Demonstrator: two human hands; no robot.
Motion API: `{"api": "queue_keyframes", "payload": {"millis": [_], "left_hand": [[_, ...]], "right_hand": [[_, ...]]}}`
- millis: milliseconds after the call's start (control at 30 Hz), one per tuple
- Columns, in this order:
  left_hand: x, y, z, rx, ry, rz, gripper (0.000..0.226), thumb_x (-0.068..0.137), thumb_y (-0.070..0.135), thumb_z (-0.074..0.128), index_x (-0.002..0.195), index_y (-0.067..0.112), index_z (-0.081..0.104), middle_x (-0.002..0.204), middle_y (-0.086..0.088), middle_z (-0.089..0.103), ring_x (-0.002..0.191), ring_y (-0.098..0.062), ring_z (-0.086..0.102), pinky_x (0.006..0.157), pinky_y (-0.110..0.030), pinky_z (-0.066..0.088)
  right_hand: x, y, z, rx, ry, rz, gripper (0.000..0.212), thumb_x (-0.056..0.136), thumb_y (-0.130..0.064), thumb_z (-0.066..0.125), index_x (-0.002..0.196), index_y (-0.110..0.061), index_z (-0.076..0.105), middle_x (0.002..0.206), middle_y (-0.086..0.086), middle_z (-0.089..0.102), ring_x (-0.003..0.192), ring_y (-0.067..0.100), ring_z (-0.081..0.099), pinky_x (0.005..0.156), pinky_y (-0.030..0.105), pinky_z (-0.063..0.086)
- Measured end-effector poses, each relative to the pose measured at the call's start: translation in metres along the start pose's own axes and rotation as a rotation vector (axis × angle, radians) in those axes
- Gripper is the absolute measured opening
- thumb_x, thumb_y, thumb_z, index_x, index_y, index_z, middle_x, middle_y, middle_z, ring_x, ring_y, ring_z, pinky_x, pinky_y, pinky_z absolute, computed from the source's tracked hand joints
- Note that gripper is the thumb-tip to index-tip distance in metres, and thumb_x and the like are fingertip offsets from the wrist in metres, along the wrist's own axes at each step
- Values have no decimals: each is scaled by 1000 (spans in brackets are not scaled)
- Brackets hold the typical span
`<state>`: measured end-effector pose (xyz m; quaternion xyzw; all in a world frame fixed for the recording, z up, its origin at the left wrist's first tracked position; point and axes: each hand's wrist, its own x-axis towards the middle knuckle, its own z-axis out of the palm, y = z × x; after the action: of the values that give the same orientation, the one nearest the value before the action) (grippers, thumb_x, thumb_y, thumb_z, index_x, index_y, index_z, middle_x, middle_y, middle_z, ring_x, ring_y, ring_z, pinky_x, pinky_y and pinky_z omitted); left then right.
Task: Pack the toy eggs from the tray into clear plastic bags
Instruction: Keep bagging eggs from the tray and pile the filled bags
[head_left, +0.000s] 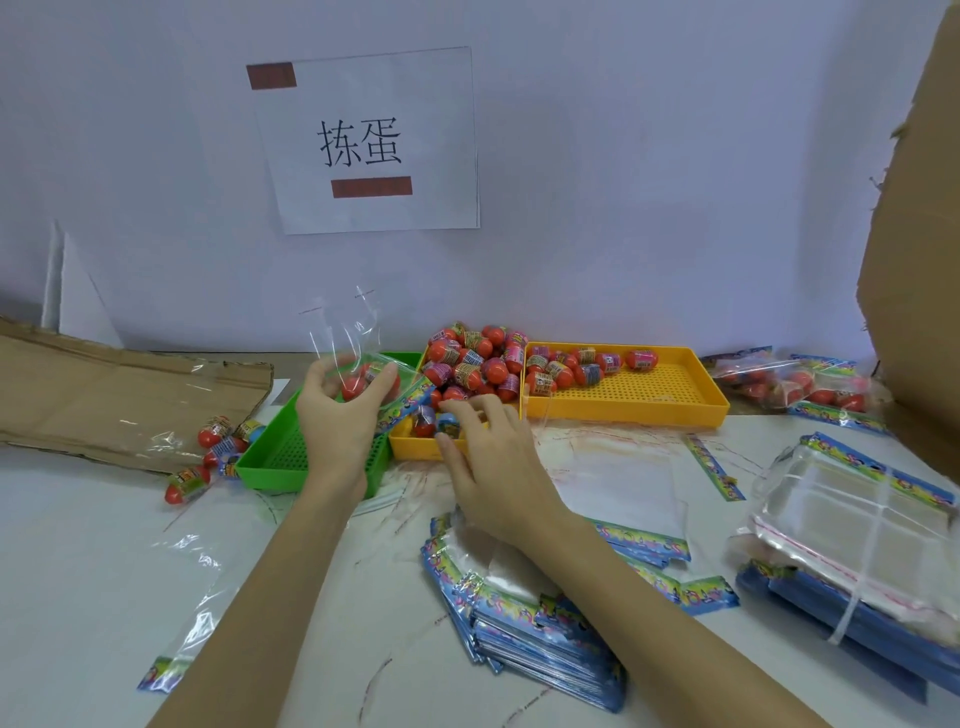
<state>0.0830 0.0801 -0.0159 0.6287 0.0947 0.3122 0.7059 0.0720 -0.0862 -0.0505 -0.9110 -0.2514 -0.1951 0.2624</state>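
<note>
- Two hands at work, mid-fill: left hand holds a clear plastic bag up over the green tray, fingers curled round the bag's lower part; a couple of red toy eggs show inside it.
- Right hand reaches into the near yellow tray, fingers spread and relaxed over the eggs there; can't tell if any egg is pinched yet.
- Most loose toy eggs are heaped in that tray; a few more sit in the second yellow tray beside it.
- Filled bags lie far right on the tabletop; empty header bags are stacked near the right forearm.
- Next, likely: close fingers on one egg, carry it left, drop it through the bag mouth. Bag film is limp, so the mouth may need holding open.
</note>
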Motion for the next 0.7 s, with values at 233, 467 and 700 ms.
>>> {"api": "queue_keyframes", "payload": {"millis": [233, 467, 700], "left_hand": [[-1, 2, 0, 10, -60, -38, 41, 83, 15, 89, 118, 18, 66, 94, 1, 77, 80, -11, 78, 65, -21, 61], [-8, 5, 7, 105, -307, -21, 50, 72, 14, 96, 115, 20, 70, 94, -5, 81, 85, -23, 80, 73, -31, 65], [-22, 4, 15, 213, -576, -17, 54, 73, 9, 95, 119, 23, 71, 109, 0, 79, 97, -31, 77, 77, -39, 66]], "right_hand": [[-1, 7, 1, 63, -63, -26, 33, 110, -31, 44, 136, -22, 63, 134, 5, 54, 127, 24, 48, 103, 33, 28], [3, 15, -25, 436, 338, 212, 20, 97, -13, 70, 115, -22, 67, 117, 2, 55, 99, 13, 64, 85, 19, 53], [7, 14, -63, 750, 619, 279, 22, 104, -23, 61, 124, -14, 66, 114, 4, 71, 82, 12, 76, 65, 23, 59]]}}
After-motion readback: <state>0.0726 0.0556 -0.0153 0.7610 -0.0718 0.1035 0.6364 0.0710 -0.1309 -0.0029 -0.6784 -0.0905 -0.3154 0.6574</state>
